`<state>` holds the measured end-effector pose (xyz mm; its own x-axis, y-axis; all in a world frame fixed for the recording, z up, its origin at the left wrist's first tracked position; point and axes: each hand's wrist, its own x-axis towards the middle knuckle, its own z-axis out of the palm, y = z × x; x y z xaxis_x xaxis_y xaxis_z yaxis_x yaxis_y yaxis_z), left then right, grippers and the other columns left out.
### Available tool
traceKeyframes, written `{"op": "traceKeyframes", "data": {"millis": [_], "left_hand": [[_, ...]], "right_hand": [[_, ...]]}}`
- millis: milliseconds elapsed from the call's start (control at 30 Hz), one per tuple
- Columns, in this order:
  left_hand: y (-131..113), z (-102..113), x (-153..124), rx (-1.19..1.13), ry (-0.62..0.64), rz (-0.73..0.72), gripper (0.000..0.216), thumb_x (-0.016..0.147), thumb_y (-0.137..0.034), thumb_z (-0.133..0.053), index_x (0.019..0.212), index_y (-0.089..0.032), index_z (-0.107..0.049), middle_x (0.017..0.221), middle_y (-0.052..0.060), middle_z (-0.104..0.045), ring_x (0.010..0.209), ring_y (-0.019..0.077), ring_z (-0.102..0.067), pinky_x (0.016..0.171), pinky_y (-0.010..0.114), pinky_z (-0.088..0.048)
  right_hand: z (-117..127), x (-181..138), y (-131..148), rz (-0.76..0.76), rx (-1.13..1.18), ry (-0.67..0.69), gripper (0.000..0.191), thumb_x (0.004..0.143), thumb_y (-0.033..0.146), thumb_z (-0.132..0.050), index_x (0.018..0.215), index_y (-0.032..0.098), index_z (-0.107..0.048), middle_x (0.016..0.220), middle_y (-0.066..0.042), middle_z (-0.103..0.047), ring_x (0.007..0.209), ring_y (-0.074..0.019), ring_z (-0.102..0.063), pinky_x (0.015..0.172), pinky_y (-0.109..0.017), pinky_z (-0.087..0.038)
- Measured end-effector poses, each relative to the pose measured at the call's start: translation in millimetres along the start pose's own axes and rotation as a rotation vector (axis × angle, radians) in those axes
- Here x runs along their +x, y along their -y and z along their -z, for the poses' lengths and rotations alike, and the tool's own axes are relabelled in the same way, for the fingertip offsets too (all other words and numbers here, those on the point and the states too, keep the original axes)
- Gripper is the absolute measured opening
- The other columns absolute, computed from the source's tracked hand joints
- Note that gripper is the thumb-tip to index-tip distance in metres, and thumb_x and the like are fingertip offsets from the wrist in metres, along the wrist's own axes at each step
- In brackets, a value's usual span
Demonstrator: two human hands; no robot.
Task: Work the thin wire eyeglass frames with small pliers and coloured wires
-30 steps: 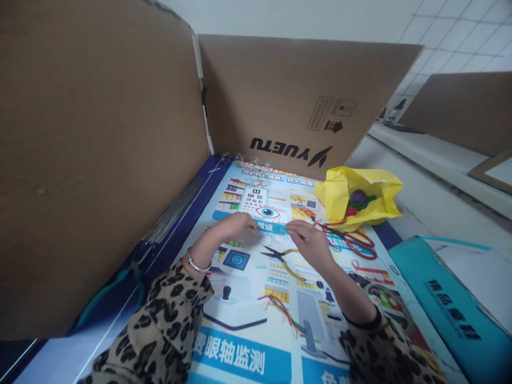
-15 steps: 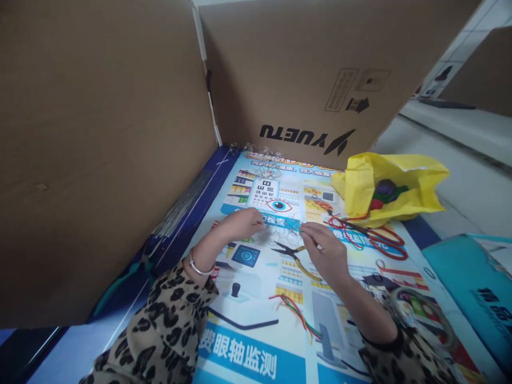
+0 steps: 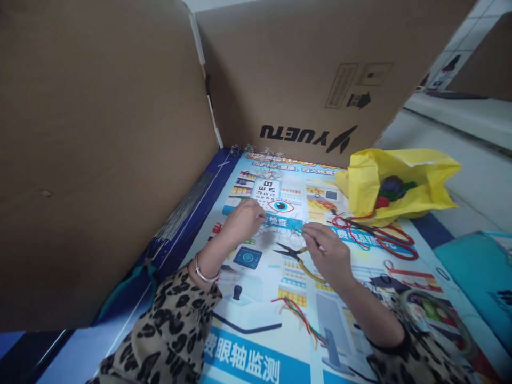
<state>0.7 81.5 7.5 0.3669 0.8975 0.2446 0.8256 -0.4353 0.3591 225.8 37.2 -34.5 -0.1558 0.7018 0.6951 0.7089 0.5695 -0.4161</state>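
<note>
Above the printed sheet, my left hand (image 3: 245,220) is closed in a pinch; whatever lies between its fingertips is too fine to make out. My right hand (image 3: 328,253) pinches the end of a thin wire, with a trace of green at its fingertips. Fine wire loops (image 3: 295,224) show faintly in the gap between both hands, and I cannot tell which are held and which lie on the sheet. Pliers with yellow handles (image 3: 296,257) lie partly open just below, beside my right hand. A bunch of red, green and yellow cords (image 3: 300,317) rests nearer to me.
Cardboard walls (image 3: 280,74) stand left and behind. Right of my hands lie red-handled scissors (image 3: 394,244), red cord and a yellow bag (image 3: 366,184) with coloured balls. A tape roll (image 3: 440,314) sits by my right forearm. Teal-handled pliers (image 3: 134,282) and straight wires (image 3: 184,210) lie left.
The view has shifted slightly. My left hand has turned a little, its fingers slightly higher. Both hands stay pinched at nearly the same distance apart.
</note>
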Motion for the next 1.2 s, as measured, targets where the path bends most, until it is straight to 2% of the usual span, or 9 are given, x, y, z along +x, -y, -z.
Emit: {"op": "traceKeyframes", "data": {"millis": [100,367,567,700,800,900,1033,1200], "left_hand": [[3.1,7.2,-0.5,-0.004,0.041,-0.003,0.018,0.079,-0.015,-0.049,0.078,-0.017,-0.068,0.087,0.006,-0.061,0.090,0.0193,-0.057,0.085,0.031,-0.044],[14.8,19.0,-4.1,-0.007,0.253,-0.146,0.024,0.076,-0.009,-0.049,0.089,-0.017,-0.067,0.094,0.006,-0.063,0.091,0.0181,-0.059,0.082,0.028,-0.045],[6.6,16.8,-2.5,-0.032,0.142,-0.105,0.024,0.080,-0.013,-0.045,0.085,-0.018,-0.067,0.093,0.004,-0.065,0.090,0.0173,-0.060,0.084,0.027,-0.045],[5.0,17.7,-2.8,-0.020,0.211,-0.105,0.027,0.079,-0.011,-0.043,0.088,-0.018,-0.067,0.093,0.004,-0.068,0.090,0.0181,-0.061,0.082,0.028,-0.046],[7.2,20.7,-3.7,-0.015,0.293,-0.178,0.033,0.074,-0.003,-0.043,0.094,-0.017,-0.066,0.098,0.005,-0.067,0.095,0.0178,-0.060,0.085,0.027,-0.045],[9.4,21.2,-3.9,-0.053,0.315,-0.266,0.031,0.071,-0.002,-0.047,0.092,-0.015,-0.066,0.097,0.006,-0.065,0.095,0.0174,-0.058,0.086,0.027,-0.044],[11.7,12.6,-2.1,-0.089,0.271,-0.260,0.017,0.074,-0.009,-0.054,0.081,-0.016,-0.068,0.097,0.006,-0.060,0.093,0.0175,-0.058,0.087,0.029,-0.044],[16.8,-1.0,1.0,-0.109,0.182,-0.178,0.015,0.079,-0.013,-0.052,0.076,-0.015,-0.067,0.114,0.010,-0.052,0.109,0.0220,-0.051,0.096,0.034,-0.039]], "right_hand": [[-1.2,-1.0,-1.6,0.026,-0.004,-0.024,0.017,0.085,0.021,-0.051,0.091,0.021,-0.067,0.093,-0.005,-0.068,0.089,-0.0166,-0.063,0.085,-0.033,-0.051],[-2.6,-2.7,-1.9,0.071,-0.015,-0.020,0.015,0.083,0.018,-0.054,0.092,0.021,-0.066,0.093,-0.005,-0.067,0.089,-0.0160,-0.063,0.084,-0.032,-0.052],[-2.7,-5.6,-1.1,0.126,-0.011,-0.006,0.016,0.083,0.016,-0.054,0.095,0.019,-0.065,0.094,-0.006,-0.067,0.090,-0.0153,-0.062,0.082,-0.030,-0.052],[-2.4,-5.1,-1.1,0.118,-0.009,-0.007,0.017,0.083,0.016,-0.053,0.095,0.021,-0.065,0.094,-0.005,-0.067,0.089,-0.0157,-0.063,0.082,-0.031,-0.053],[-2.6,-4.2,-1.1,0.108,-0.004,-0.015,0.017,0.083,0.016,-0.054,0.094,0.020,-0.065,0.094,-0.005,-0.067,0.089,-0.0158,-0.063,0.082,-0.031,-0.052],[-2.6,-3.5,-0.6,0.082,0.006,-0.012,0.016,0.083,0.017,-0.054,0.093,0.020,-0.065,0.093,-0.006,-0.067,0.090,-0.0162,-0.062,0.083,-0.032,-0.052],[-2.4,-2.9,-0.3,0.045,0.008,-0.007,0.016,0.084,0.019,-0.053,0.092,0.021,-0.066,0.093,-0.005,-0.067,0.090,-0.0166,-0.062,0.084,-0.033,-0.052],[-4.2,1.7,-1.6,0.054,0.023,-0.017,0.016,0.084,0.019,-0.052,0.092,0.021,-0.066,0.092,-0.005,-0.067,0.089,-0.0168,-0.062,0.083,-0.033,-0.052]]}}
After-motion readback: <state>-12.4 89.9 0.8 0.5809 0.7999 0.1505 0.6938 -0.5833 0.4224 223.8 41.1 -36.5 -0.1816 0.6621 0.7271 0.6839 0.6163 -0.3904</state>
